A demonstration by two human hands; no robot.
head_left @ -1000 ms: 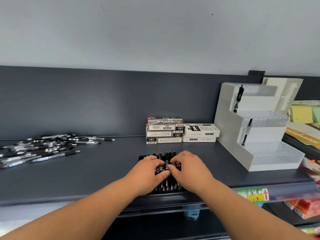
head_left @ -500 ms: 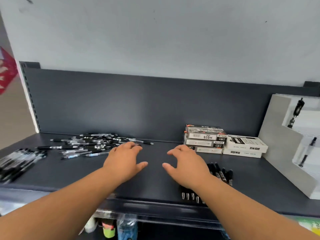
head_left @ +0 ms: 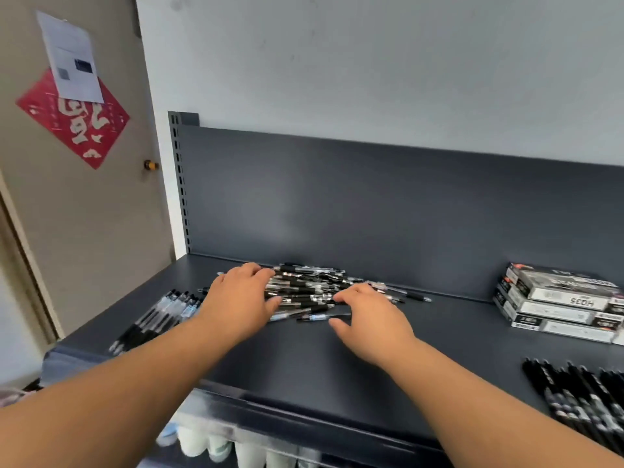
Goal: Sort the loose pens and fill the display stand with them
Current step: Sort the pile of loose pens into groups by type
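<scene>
A dark grey shop shelf [head_left: 304,359] with a matching back panel stands against a pale wall, and a door at far left carries a red paper ornament [head_left: 72,119] and a white notice. Toward the far left of the shelf lies the jumbled pile of loose pens [head_left: 314,290], black-gripped and clear-barrelled, pointing mostly sideways. The left hand [head_left: 241,300] rests palm down on the left end of the pile, fingers spread and flat over the pens, its grip open and closed on nothing; the right hand [head_left: 369,319] hovers at the near right edge of the pile with fingers loosely curled and thumb apart, fingertips touching or just above the pens, also holding nothing that I can make out. A tidy row of clear pens [head_left: 162,315] lies at the left edge of the shelf, and a row of black pens [head_left: 580,396] at the near right. Stacked pen boxes [head_left: 560,304] sit at the far right. The display stand is out of view, so nothing can be said of how full it is. The sorting looks only partly done. The risk now is that a raking sweep through the tangled pile sends round barrels rolling toward the near edge and off it, or into the sorted row at left, mixing the kinds again
</scene>
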